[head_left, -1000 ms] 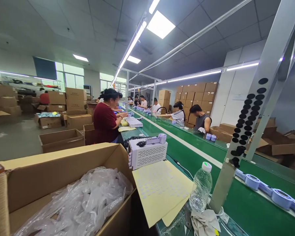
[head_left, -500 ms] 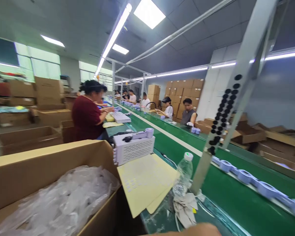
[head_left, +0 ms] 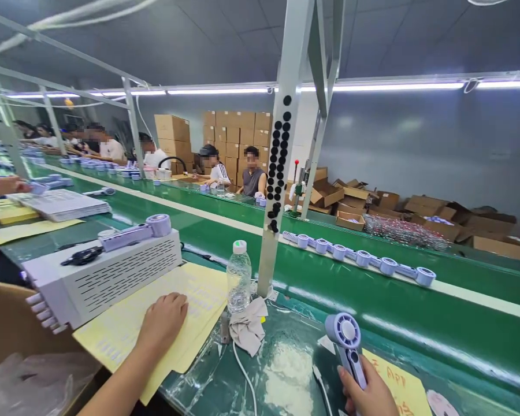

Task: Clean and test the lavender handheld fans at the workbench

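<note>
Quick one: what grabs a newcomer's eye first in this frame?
The right hand, low right, grips a lilac handheld fan by its handle, head up. The left hand lies flat on yellow sticker sheets beside a white slotted box. Behind, a row of fans lies along the green conveyor.

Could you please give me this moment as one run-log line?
left hand: resting on yellow sheet | right hand: holding handheld fan | water bottle: upright between
</note>
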The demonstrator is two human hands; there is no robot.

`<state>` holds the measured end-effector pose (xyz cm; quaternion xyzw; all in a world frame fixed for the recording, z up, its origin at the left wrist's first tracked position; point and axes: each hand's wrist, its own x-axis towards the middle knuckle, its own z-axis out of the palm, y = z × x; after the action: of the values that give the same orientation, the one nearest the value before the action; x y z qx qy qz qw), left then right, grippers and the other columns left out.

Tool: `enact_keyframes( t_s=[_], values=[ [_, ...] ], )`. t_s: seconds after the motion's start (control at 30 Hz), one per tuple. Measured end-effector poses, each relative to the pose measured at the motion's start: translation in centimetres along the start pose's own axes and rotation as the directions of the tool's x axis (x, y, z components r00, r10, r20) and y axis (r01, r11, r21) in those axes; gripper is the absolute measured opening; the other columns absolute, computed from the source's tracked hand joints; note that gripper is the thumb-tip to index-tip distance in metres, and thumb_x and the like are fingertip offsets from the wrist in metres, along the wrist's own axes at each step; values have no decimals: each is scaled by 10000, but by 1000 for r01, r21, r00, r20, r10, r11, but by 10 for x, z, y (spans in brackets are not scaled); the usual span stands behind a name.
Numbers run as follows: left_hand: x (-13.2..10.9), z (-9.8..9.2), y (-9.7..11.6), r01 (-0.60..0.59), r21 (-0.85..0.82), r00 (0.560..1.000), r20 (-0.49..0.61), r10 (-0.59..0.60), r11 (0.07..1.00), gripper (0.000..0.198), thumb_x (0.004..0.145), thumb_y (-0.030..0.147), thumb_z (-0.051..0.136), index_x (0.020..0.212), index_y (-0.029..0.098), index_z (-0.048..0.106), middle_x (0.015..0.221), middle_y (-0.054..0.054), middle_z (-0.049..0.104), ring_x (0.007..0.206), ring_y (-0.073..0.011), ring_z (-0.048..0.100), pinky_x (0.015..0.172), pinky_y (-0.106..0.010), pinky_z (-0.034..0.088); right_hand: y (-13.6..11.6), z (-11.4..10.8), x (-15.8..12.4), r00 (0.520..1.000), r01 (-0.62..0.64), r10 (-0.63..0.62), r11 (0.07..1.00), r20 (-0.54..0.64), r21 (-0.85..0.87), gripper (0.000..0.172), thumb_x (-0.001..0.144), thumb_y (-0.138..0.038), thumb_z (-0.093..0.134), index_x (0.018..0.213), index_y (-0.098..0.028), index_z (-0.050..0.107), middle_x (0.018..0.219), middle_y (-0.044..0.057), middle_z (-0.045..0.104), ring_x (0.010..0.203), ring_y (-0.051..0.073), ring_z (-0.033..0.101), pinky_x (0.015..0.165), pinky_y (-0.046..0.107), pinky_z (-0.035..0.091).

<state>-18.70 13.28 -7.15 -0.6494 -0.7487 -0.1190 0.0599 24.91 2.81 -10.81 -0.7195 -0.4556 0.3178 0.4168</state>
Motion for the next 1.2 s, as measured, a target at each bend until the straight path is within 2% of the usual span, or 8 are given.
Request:
enact_keyframes(
  t_s=[0.17,0.37,0.57,0.67,0.73,0.83,0.97,1.2],
  values=[
    [-2,-3,8,-90,94,995,-30,93,991,455,966,331,288,899,121,686,1047,-198,688,1048,-362,581,876,-438,423,6,1,1,1000,-5,6,997,-12,79,405,697,-635,545,835,-255,532,540,-21,569,437,211,574,481,327,438],
    [9,-17,17,-159,96,979,147,144,983,313,950,270,358,897,120,628,1043,-170,680,1003,-288,622,891,-347,404,-5,-5,-2,998,4,-12,993,67,117,356,712,-537,620,839,-220,520,590,-36,559,441,167,553,466,296,430],
    [37,-41,16,123,-194,948,312,-58,973,246,883,359,438,876,173,598,834,9,670,836,-183,611,709,-230,368,-28,-12,-14,999,36,-42,968,21,247,361,705,-480,715,801,-213,492,611,-48,538,440,123,511,452,262,408],
    [18,-66,39,233,-543,972,162,-172,806,349,827,506,476,934,197,595,880,36,669,857,-172,602,708,-224,380,-39,-12,-35,981,-21,-95,819,171,574,480,749,-606,694,929,-192,529,644,-30,571,455,123,531,461,256,439],
    [-14,-82,71,128,-814,989,59,-139,567,412,765,582,563,911,197,580,932,17,661,896,-183,600,774,-256,435,-47,-9,-56,907,-165,-240,553,345,817,542,788,-669,663,1014,-188,557,687,-13,597,470,116,546,464,245,456],
    [-70,-97,134,-67,-968,974,-11,225,241,499,708,671,684,750,187,569,955,-48,652,942,-220,585,862,-324,476,-59,-1,-87,735,-393,-493,249,465,885,525,807,-654,686,1037,-185,635,783,15,616,602,122,599,547,246,519],
    [-116,-103,200,16,-997,849,-23,527,-69,418,776,568,733,729,169,617,1161,-92,624,1063,-239,580,991,-388,448,-64,15,-113,583,-582,-628,119,515,804,446,926,-551,580,1145,-174,675,751,5,566,566,89,531,544,205,502],
    [-120,-100,211,111,-983,848,18,530,-145,413,747,547,783,729,155,655,1149,-87,591,1108,-241,549,1070,-419,379,-50,31,-120,571,-585,-711,-2,410,811,500,990,-533,391,1212,-165,648,684,-18,472,454,69,380,493,187,455]
  ],
)
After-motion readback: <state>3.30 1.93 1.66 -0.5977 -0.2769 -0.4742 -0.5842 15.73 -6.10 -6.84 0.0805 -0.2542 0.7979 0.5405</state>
